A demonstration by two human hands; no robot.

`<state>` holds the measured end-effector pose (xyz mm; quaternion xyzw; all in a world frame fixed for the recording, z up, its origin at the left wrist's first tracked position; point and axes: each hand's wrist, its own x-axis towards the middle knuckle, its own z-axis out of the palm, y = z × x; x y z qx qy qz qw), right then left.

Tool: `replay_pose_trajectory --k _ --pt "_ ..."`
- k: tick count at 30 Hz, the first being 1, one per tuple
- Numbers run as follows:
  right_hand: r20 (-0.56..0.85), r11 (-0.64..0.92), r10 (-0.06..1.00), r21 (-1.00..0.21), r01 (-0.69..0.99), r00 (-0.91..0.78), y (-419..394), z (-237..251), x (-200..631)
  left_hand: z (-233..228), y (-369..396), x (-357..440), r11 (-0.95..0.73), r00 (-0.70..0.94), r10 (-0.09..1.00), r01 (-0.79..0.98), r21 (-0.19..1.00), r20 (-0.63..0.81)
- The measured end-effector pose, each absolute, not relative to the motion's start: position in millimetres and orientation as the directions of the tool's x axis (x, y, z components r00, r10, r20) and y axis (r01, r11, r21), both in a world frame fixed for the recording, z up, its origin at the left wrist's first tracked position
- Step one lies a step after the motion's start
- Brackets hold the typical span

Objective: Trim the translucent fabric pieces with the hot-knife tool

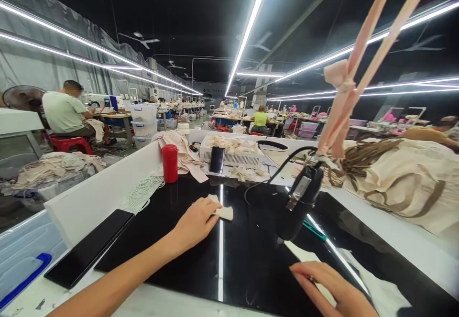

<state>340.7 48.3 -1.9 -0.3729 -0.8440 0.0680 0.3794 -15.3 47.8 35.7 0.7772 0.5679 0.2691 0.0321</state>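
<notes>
Your unclenched left hand (201, 219) covers cream patch (225, 213)
Likely steadying it; right hand (333, 286) at cream strip (300, 251), grip unclear.

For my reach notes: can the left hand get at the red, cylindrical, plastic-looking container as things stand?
Probably yes: the left hand rests on a cream fabric piece, and only glossy black board seems to lie between that hand and the red container.

Black ceiling (186, 11) — bright strip lights (249, 25) — grey drapery (32, 68), probably plastic, at left.
</notes>
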Motion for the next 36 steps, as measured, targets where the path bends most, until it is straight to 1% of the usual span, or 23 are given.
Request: replay_pose_trajectory --k 2,3,5,7,13,19,24,31,36 --pt "0.499 0.564 0.805 -0.478 0.673 -0.321 52.0 -1.7 370.3 36.3 39.2 -3.6 -0.399 0.267 0.894 0.84 0.367 0.361" --pt "0.458 0.497 0.847 -0.505 0.706 -0.268 52.1 0.1 381.7 36.2 35.3 2.5 -0.422 0.297 0.889 0.825 0.375 0.348" --pt "0.41 0.436 0.881 -0.508 0.743 -0.236 49.6 4.8 396.4 35.1 28.1 15.5 -0.468 0.359 0.876 0.794 0.389 0.321" --pt "0.377 0.412 0.895 -0.498 0.763 -0.237 45.1 8.5 401.0 33.0 21.7 29.3 -0.51 0.421 0.859 0.763 0.398 0.293" --pt "0.312 0.452 0.888 -0.453 0.768 -0.339 36.6 8.6 388.9 25.1 9.8 73.6 -0.605 0.567 0.794 0.702 0.376 0.219" --pt "0.289 0.51 0.857 -0.366 0.778 -0.426 40.4 1.5 379.8 17.2 13.2 110.3 -0.654 0.632 0.751 0.673 0.346 0.19" --pt "0.281 0.515 0.853 -0.321 0.795 -0.44 44.5 0.0 377.8 12.5 20.8 129.7 -0.665 0.645 0.741 0.667 0.336 0.188" --pt "0.223 0.551 0.835 -0.337 0.764 -0.504 40.2 9.7 381.9 16.8 24.4 134.5 -0.662 0.645 0.744 0.677 0.322 0.175" --pt "0.214 0.538 0.843 -0.35 0.767 -0.493 36.9 6.5 376.5 17.3 26.4 126.5 -0.645 0.625 0.761 0.7 0.306 0.174"
